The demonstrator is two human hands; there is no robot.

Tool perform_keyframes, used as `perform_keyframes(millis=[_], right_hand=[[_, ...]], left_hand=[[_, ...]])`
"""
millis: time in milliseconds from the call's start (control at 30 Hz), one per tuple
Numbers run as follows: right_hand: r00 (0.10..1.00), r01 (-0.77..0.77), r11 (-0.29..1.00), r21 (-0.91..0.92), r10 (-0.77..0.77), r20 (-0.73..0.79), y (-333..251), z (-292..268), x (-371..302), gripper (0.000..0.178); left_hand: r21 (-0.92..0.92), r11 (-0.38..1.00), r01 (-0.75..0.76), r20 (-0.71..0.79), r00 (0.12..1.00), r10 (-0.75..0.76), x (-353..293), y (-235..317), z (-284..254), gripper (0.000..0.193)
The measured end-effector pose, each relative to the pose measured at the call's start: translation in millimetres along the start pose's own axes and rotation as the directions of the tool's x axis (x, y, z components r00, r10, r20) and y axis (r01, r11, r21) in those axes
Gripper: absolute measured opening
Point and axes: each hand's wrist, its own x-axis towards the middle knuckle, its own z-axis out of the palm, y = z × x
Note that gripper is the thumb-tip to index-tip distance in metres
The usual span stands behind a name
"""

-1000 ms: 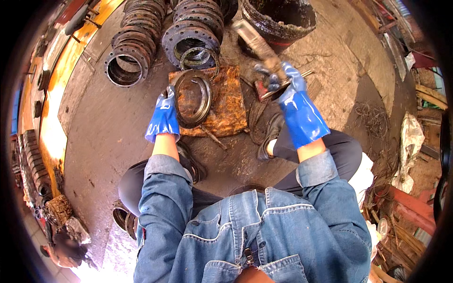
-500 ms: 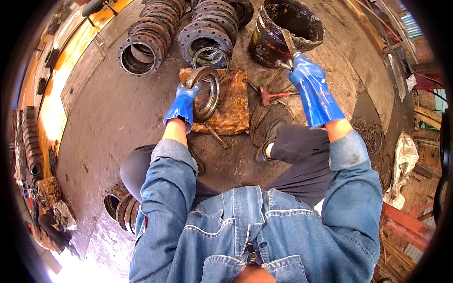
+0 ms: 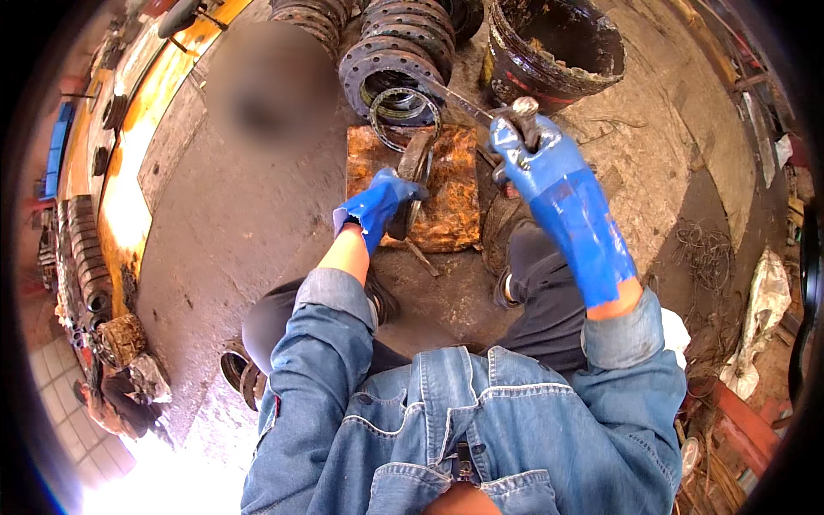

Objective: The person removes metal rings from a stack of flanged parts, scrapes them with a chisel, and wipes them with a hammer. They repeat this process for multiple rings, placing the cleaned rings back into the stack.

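My left hand (image 3: pixel 384 204), in a blue rubber glove, is closed on a thick metal ring (image 3: pixel 414 172) tilted edge-up over a stained wooden block (image 3: pixel 457 193). My right hand (image 3: pixel 549 163), gloved the same way, is closed on a flat-bladed scraper (image 3: pixel 468 106). Its blade points left and away from me, toward the flanges. A rounded metal knob (image 3: pixel 524 106) also shows at the right fist; whether it belongs to the scraper I cannot tell. Beyond the block, a thinner ring (image 3: pixel 378 110) leans against a row of dark bolt-holed flanges (image 3: pixel 396 60).
At the far right of the block stands a black, grime-coated bucket (image 3: pixel 549 81). Another flange row (image 3: pixel 313 17) lies at the back left, beside a blurred patch. More rings (image 3: pixel 240 369) lie by my left knee. Tangled wire (image 3: pixel 708 253) and a pale sack (image 3: pixel 760 318) are at right.
My right hand has come down and inward from beside the bucket, its scraper swinging from upright to pointing left. My left hand has turned the thick ring from face-on to nearly edge-on.
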Motion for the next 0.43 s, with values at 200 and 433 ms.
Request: perform_keyframes(millis=[200, 433], right_hand=[[0.939, 0.286, 0.938, -0.195, -0.315, -0.138, 2, 6, -1, 0.023], [1.0, -0.008, 0.996, 0.086, 0.01, -0.023, -7, 0, -11, 0.041]], left_hand=[[0.256, 0.966, -0.038, 0.092, 0.996, 0.014, 25, 30, -43, 0.048], [0.616, 0.786, -0.041, 0.047, 0.999, 0.015, -16, 11, -135, 0.046]])
